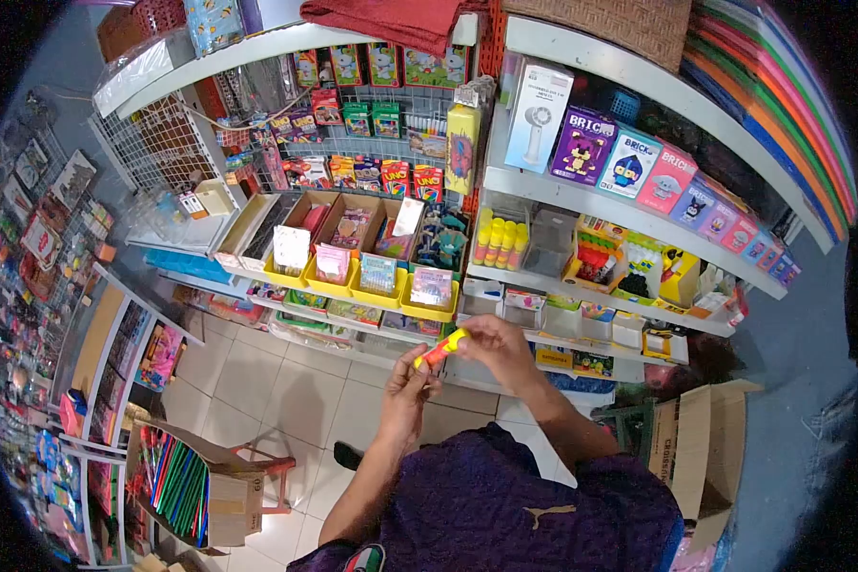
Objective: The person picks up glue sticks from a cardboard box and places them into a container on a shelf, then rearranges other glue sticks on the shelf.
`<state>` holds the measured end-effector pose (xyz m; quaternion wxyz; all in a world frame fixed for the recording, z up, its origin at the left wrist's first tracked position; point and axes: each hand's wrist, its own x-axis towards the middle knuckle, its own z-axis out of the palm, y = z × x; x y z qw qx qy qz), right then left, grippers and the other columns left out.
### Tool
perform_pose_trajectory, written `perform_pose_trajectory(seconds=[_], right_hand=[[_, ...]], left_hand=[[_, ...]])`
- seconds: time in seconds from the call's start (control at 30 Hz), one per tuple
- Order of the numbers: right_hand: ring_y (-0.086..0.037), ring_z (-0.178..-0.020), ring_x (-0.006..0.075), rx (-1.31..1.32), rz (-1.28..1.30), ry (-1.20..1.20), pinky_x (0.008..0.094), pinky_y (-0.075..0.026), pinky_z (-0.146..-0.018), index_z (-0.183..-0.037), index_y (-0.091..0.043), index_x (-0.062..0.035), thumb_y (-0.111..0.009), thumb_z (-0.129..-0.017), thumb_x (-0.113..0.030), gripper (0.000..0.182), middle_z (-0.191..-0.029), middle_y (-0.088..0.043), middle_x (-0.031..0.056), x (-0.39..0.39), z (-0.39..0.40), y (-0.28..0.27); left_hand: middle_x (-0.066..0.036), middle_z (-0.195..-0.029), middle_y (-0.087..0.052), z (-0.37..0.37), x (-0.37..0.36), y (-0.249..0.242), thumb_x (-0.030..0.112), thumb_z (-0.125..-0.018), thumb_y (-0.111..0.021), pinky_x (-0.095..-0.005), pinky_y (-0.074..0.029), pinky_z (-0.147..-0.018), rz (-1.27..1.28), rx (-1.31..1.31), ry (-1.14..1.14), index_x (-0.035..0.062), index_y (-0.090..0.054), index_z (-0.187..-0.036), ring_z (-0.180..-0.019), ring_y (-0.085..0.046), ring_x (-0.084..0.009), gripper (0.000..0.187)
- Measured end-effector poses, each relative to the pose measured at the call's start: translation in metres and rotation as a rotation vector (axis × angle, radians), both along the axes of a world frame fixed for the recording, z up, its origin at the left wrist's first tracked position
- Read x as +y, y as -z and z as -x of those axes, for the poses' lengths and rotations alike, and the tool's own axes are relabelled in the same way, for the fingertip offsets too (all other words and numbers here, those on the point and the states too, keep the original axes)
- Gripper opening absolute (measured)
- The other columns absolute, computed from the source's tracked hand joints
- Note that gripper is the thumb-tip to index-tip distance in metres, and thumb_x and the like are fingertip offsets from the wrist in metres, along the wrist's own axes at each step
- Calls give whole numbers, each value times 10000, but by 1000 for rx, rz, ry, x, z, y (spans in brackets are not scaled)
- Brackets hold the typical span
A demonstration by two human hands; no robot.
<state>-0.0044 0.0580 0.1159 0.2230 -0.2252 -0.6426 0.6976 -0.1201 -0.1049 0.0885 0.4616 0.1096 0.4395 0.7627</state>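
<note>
Both hands are raised in front of my chest, holding a small yellow and red glue stick (441, 351) at a slant between them. My left hand (411, 383) pinches its lower left end with thumb and fingertips. At the upper right end, the fingers of my right hand (496, 345) close around the yellow tip. On the shelf beyond, several similar yellow tubes (501, 240) stand upright in a clear container. Small print on the glue stick is too fine to read.
Boxed brick toys (584, 145) line the right shelf. Ahead, yellow bins (377, 290) hold small packets. A carton of coloured sticks (234, 500) rests on a red stool (278, 467) at lower left. An open cardboard box (701, 448) stands at right.
</note>
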Motion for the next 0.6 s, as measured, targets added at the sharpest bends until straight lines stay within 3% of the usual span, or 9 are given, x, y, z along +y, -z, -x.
perform_pose_trajectory(seconds=[0.1, 0.2, 0.3, 0.4, 0.6], right_hand=[[-675, -940, 130, 49, -254, 139, 273, -576, -776, -1204, -619, -17, -705, -928, -126, 309, -1067, -693, 77, 30, -6, -7], [-674, -899, 188, -4, -673, 493, 335, -566, -771, -1172, -646, -67, -721, -903, -118, 284, -990, -696, 74, 53, 0, -38], [-644, -926, 267, -85, -1260, 659, 415, -524, -814, -1134, -669, -95, -739, -853, -102, 290, -967, -683, 105, 84, 7, -55], [-599, -996, 321, -109, -1452, 676, 471, -472, -867, -1110, -680, -105, -760, -806, -119, 314, -974, -679, 126, 112, 19, -63], [-596, -1093, 315, -265, -1589, 666, 483, -462, -913, -1086, -683, -90, -746, -826, -158, 276, -1019, -696, 114, 146, 38, -52]], left_hand=[[-29, -1068, -652, 3, -5, 4, 229, -1002, -629, -269, -476, -748, 48, 17, -16, 118, -570, -1335, -843, -602, -111, 356], [-28, -1070, -652, 12, -15, 13, 215, -996, -635, -271, -479, -740, 74, -8, -17, 120, -583, -1310, -840, -608, -114, 332], [-28, -1041, -661, 18, -24, 24, 197, -990, -639, -270, -480, -731, 71, -25, -26, 112, -607, -1268, -831, -614, -120, 292], [-26, -1013, -672, 19, -31, 28, 165, -999, -618, -259, -471, -733, 69, -41, -34, 99, -629, -1230, -821, -602, -108, 240], [-31, -980, -682, 20, -44, 38, 148, -999, -613, -262, -464, -727, 66, -79, -77, 84, -657, -1166, -805, -598, -112, 184]])
